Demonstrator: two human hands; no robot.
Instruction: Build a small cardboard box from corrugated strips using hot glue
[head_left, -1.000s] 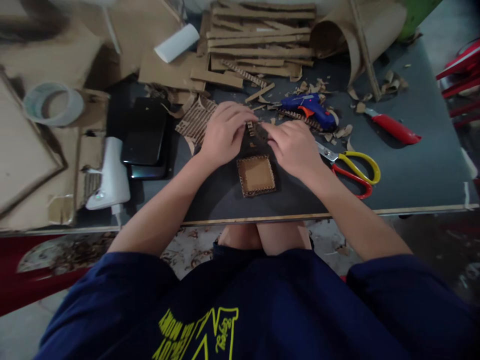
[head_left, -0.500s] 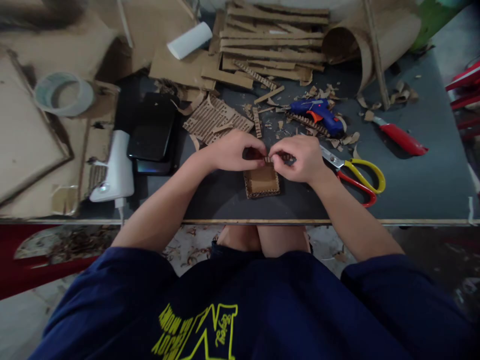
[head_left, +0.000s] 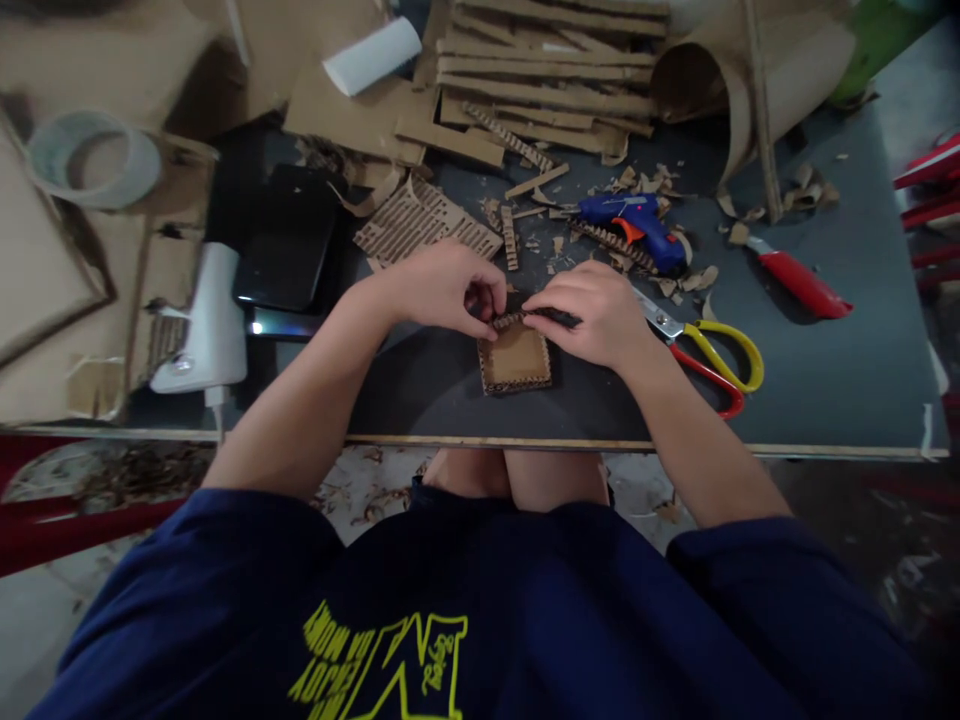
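Observation:
A small square cardboard tray [head_left: 519, 358] with a corrugated rim lies on the dark table near its front edge. Along its far side runs a corrugated cardboard strip [head_left: 511, 321]. My left hand [head_left: 450, 288] pinches the strip's left end between thumb and fingers, at the tray's far left corner. At the other end, the fingertips of my right hand [head_left: 586, 312] are closed on the same strip. Its right part is partly hidden by those fingers.
Scissors [head_left: 709, 350] lie beside my right wrist, with a blue glue gun [head_left: 634, 228] and red-handled knife [head_left: 802, 278] beyond. Cardboard strips [head_left: 547, 75] are stacked at the back. On the left are a black phone [head_left: 283, 240], a white device [head_left: 206, 325] and a tape roll [head_left: 94, 160].
My left hand has moved left along the tray's far side, and the gap between my hands has widened, baring more of the strip. The whole view has shifted slightly.

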